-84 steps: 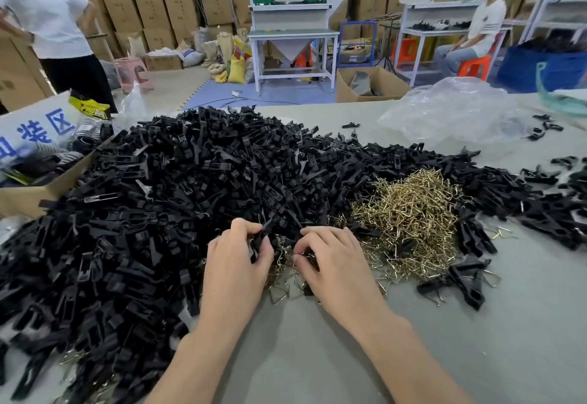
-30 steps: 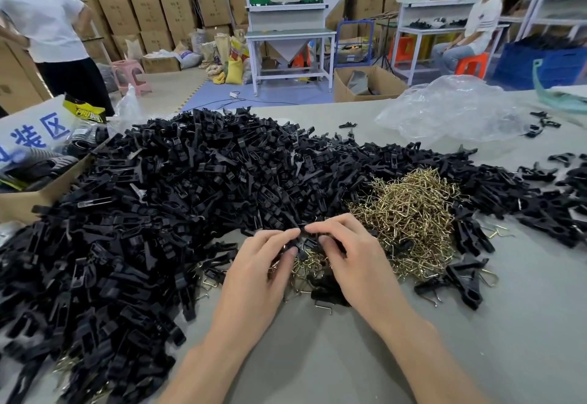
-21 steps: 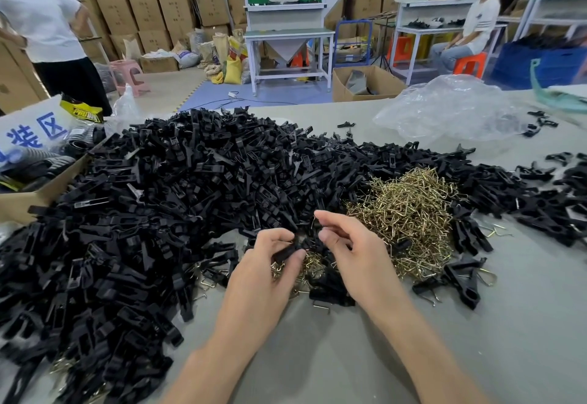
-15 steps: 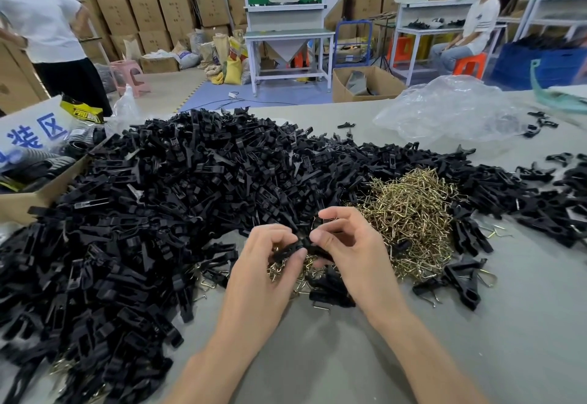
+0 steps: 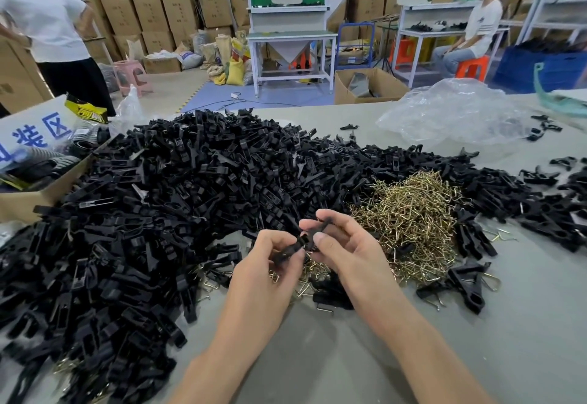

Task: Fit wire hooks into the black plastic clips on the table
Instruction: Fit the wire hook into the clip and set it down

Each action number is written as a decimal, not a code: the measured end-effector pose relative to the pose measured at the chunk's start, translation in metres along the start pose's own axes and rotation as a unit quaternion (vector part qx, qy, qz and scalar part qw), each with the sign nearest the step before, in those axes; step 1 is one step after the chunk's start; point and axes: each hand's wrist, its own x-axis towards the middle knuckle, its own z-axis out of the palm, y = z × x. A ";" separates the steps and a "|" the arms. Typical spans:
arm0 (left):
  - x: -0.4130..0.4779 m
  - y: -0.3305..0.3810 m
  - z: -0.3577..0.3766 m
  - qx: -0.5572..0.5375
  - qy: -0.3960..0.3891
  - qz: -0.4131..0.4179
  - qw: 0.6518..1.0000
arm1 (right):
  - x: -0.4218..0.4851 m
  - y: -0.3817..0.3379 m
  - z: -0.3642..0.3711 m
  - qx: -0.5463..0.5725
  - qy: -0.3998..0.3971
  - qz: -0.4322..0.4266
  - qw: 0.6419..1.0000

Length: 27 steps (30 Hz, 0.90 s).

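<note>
A black plastic clip (image 5: 297,246) is held between both hands just above the table. My left hand (image 5: 266,272) pinches its lower end with thumb and fingers. My right hand (image 5: 346,249) grips its upper end, thumb on the near side, fingers curled over the far side. Whether a wire hook is in the clip I cannot tell. A big heap of black clips (image 5: 178,200) covers the left and middle of the table. A pile of brass-coloured wire hooks (image 5: 413,222) lies just right of my hands.
A few clips with hooks fitted (image 5: 467,283) lie to the right. A crumpled clear plastic bag (image 5: 457,114) sits at the back right, a cardboard box (image 5: 25,200) at the left edge. Grey table (image 5: 333,356) surface shows near me. People stand and sit beyond the table.
Both hands left the pile and rose slightly with one black clip between them. My right hand's fingers have closed round its upper end.
</note>
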 end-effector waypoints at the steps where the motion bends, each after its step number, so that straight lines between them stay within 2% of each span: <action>1: 0.000 0.002 0.001 -0.008 -0.002 0.001 1.000 | 0.001 -0.001 0.000 0.020 0.005 0.009 1.000; 9: 0.004 0.007 0.000 -0.154 0.032 -0.090 0.983 | 0.005 -0.005 -0.001 0.166 0.021 0.069 0.983; 12: 0.005 0.010 -0.001 -0.203 0.039 -0.124 0.971 | 0.004 -0.003 0.000 0.159 0.011 0.080 0.984; 19: 0.005 0.009 0.000 -0.229 0.033 -0.148 0.961 | 0.001 -0.003 0.000 0.118 -0.005 0.072 0.990; 27: 0.005 0.007 0.001 -0.192 0.049 -0.126 0.972 | 0.001 -0.004 0.000 0.095 0.002 0.053 0.994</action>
